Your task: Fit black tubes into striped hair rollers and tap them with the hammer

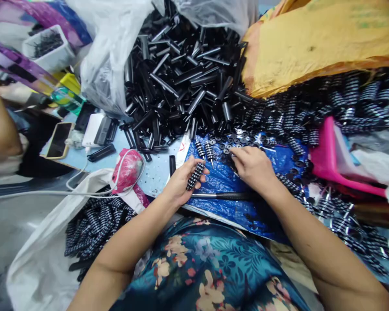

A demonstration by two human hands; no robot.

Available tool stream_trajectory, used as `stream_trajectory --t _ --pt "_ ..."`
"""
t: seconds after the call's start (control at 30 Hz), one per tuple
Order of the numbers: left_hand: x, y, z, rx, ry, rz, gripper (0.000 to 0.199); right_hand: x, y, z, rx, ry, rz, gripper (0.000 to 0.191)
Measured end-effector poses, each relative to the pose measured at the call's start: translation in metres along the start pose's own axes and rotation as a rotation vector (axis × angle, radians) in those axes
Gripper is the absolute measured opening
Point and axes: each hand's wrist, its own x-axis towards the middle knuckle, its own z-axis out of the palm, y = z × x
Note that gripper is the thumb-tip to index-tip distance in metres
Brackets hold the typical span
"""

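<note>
My left hand (181, 183) is curled around a short black cylinder ringed with white characters (195, 176), palm up. Fingertips of my right hand (254, 167) are pinched together beside small black discs with centre holes (243, 139); whatever they hold is hidden. Between and beyond the hands, two similar ringed cylinders with metal pins (209, 152) lie on a blue plastic sheet (218, 175). A rod with a black grip and a metal shaft (233, 196) lies below both hands, its right end hidden by my right forearm.
A large heap of black tubes (188, 73) lies at the back. Ringed cylinders (288, 112) pile up at right by a yellow sack (317, 43) and a pink bin (327, 151). At left are a phone (58, 140), a pink bundle (128, 169), cables and another person's arm (1, 116).
</note>
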Motion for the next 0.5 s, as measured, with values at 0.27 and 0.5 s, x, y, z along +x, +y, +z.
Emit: stream_trajectory --t 0.27,0.5 --pt "-0.012 -0.013 0.014 0.176 -0.171 0.014 0.039 -0.035 -0.051 0.016 1.379 0.011 0.542 0.028" --pt "-0.014 -0.026 0.019 0.215 -0.175 0.032 0.039 -0.045 -0.068 0.016 1.728 0.038 0.662 0.023"
